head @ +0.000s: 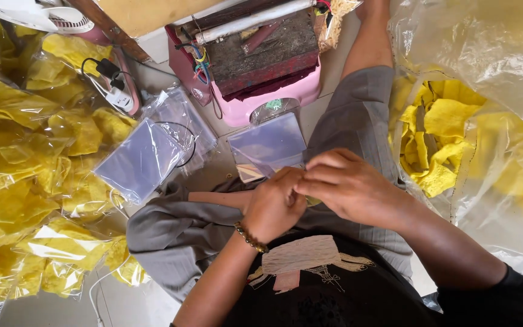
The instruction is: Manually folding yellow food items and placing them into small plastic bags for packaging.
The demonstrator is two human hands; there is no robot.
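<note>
- Two hands meet over the lap of a person sitting on the floor, seen from the head camera looking straight down.
- The left hand (273, 206), with a beaded bracelet (250, 237) at the wrist, has its fingers curled in tight against the right hand.
- The right hand (349, 184) is closed too, fingertips pinched together where the hands touch.
- A small yellowish-green piece (313, 200) peeks out below the pinch; both hands seem to grip it, but it is mostly hidden and I cannot tell what it is.
- Just ahead of the hands, a stack of clear plastic bags (269, 144) lies on the floor by the knee.
- A second stack of clear bags (143, 158) lies further left, with a black cable across it.
- Beyond them stands a pink sealing machine (261, 66) with a worn dark top.
- Filled bags of yellow cloth (25, 181) are heaped on the left side.
- A large clear sack of loose yellow cloth (449, 139) sits on the right.
</note>
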